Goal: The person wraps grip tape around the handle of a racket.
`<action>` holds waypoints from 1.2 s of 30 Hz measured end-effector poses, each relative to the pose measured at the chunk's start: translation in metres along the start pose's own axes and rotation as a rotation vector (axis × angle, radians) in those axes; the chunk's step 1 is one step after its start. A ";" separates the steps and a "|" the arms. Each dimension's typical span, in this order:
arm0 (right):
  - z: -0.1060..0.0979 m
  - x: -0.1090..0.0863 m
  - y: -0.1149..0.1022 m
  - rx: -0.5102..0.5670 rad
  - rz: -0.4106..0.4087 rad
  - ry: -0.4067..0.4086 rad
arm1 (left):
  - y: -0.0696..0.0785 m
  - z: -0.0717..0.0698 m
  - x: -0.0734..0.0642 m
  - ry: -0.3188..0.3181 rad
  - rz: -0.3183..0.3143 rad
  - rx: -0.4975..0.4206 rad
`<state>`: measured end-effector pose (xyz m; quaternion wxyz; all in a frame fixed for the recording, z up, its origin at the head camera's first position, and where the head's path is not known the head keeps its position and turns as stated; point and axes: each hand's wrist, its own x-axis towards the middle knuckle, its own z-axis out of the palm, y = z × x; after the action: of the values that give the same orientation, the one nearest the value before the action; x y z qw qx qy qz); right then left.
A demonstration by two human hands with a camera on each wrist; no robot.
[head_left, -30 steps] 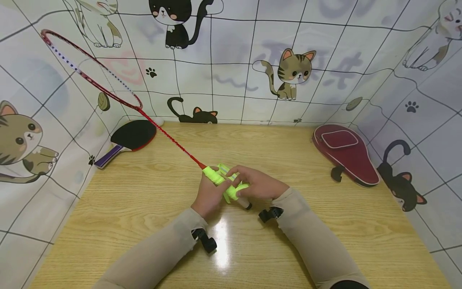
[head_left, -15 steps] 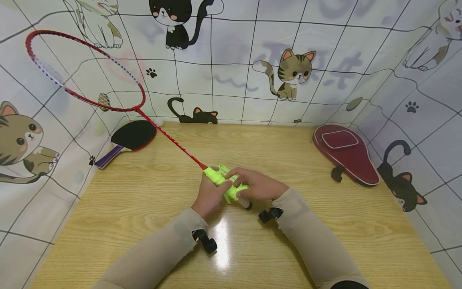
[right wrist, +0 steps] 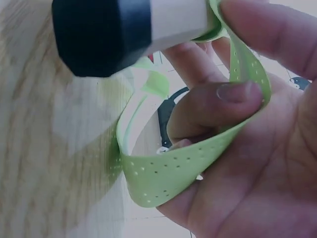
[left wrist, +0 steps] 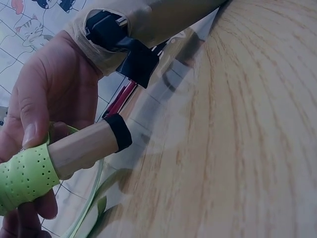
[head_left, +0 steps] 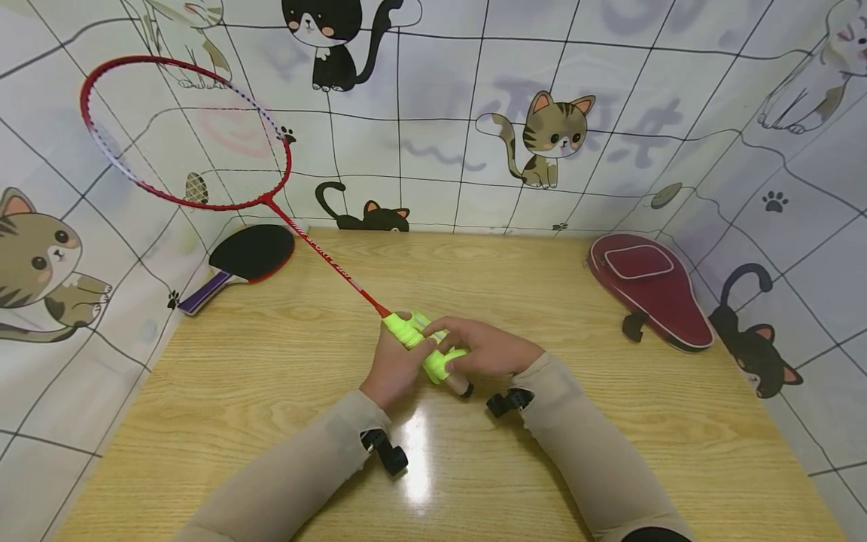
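Observation:
A red badminton racket (head_left: pixel 332 263) slants to the upper left, its head raised in front of the wall. My left hand (head_left: pixel 394 369) grips its handle, thumb on top of the yellow-green perforated overgrip tape (head_left: pixel 404 330) wound there. Just below it, my right hand (head_left: pixel 491 348) holds the tape's loose length at the handle. In the right wrist view this loose tape (right wrist: pixel 163 173) loops around the curled fingers. The bare pale lower handle (left wrist: pixel 84 148) and its black butt end (left wrist: pixel 119 133) show in the left wrist view. Part of the winding is hidden behind the fingers.
A table tennis paddle (head_left: pixel 252 252) with a black face and purple handle lies at the back left of the wooden table (head_left: pixel 325 467). At the back right is a dark red paddle case (head_left: pixel 643 293). Cat-patterned cloth walls (head_left: pixel 433 135) surround the table.
The racket has rolled about its shaft: its head went from nearly edge-on to broadly facing the camera. The loose tape is drawn closer to the handle. Both hands stay in nearly the same place.

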<state>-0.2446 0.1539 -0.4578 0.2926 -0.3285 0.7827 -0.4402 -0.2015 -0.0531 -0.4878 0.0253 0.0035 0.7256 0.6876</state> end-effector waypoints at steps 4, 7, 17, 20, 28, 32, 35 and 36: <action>0.000 0.000 0.000 0.013 0.006 -0.021 | 0.001 0.000 0.000 -0.015 0.004 -0.037; 0.001 0.000 -0.001 -0.002 0.003 -0.021 | 0.000 0.000 -0.001 -0.019 0.006 -0.054; 0.005 0.001 -0.002 -0.034 0.003 0.047 | -0.002 0.004 -0.002 -0.013 0.037 -0.032; 0.005 0.002 -0.001 -0.030 -0.006 0.057 | -0.002 0.005 -0.003 -0.031 0.041 -0.038; 0.002 0.001 -0.001 -0.041 -0.019 0.042 | -0.002 0.003 -0.001 -0.024 -0.015 -0.041; 0.000 0.000 0.001 -0.028 -0.022 0.046 | -0.002 0.002 -0.001 -0.009 0.004 -0.026; 0.000 -0.001 0.002 0.011 -0.009 0.037 | -0.002 0.002 -0.001 -0.017 0.006 -0.010; 0.000 -0.001 0.002 0.025 -0.005 0.032 | -0.003 0.002 -0.001 -0.023 0.004 -0.005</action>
<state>-0.2446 0.1553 -0.4598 0.2831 -0.3195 0.7810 -0.4558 -0.2004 -0.0516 -0.4906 0.0322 0.0129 0.7237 0.6892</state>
